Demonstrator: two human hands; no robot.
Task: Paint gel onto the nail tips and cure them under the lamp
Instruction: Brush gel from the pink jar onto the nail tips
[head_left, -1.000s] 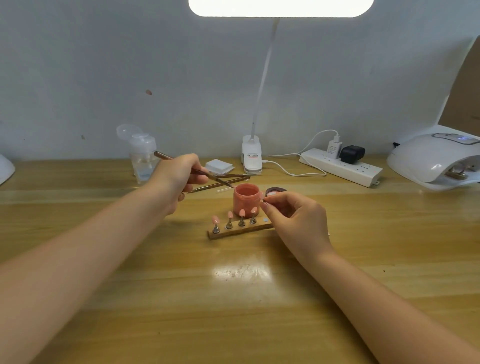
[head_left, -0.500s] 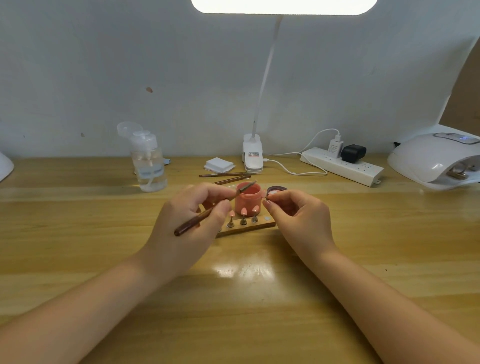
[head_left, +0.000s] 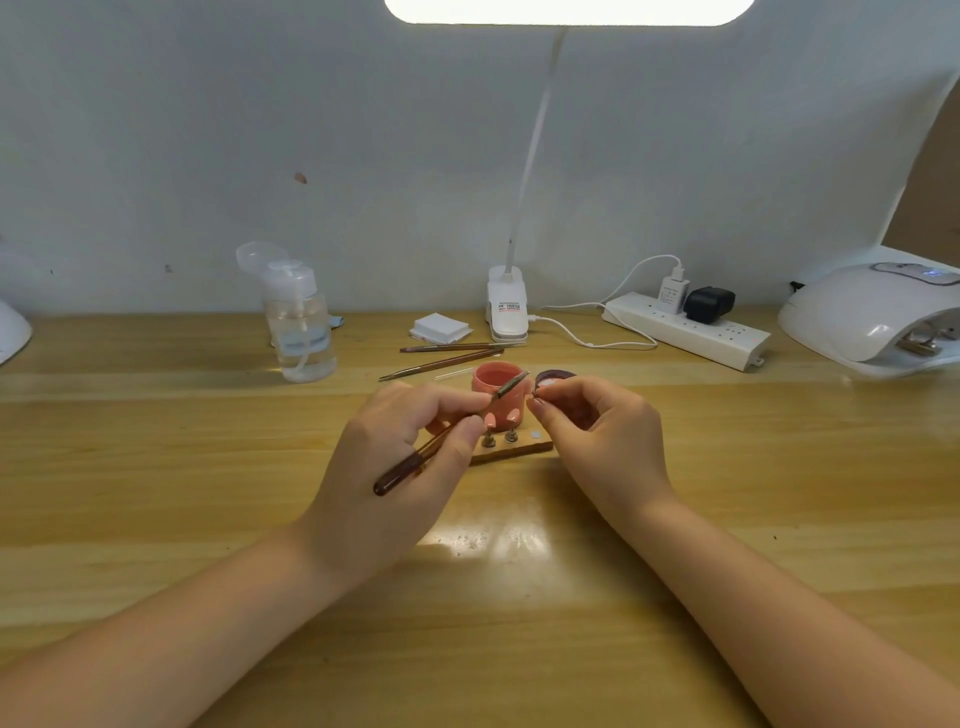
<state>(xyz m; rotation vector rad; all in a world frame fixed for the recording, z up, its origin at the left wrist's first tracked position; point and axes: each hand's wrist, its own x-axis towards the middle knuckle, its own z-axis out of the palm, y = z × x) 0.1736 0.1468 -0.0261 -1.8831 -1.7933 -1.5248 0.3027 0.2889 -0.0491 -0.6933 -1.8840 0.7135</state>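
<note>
Brush (head_left: 451, 431) in left hand (head_left: 400, 462)

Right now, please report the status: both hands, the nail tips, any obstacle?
Left hand grips brush, tip over pink jar. Right hand pinches something small, cannot tell what. Nail tips stand on wooden holder, partly hidden by left hand. Nothing blocking.

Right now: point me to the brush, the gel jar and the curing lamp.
brush (head_left: 415, 460): head view, mid-handle, gripped by the left hand (head_left: 395, 457).
gel jar (head_left: 493, 379): head view, open rim.
curing lamp (head_left: 862, 301): head view, white dome top.
</note>
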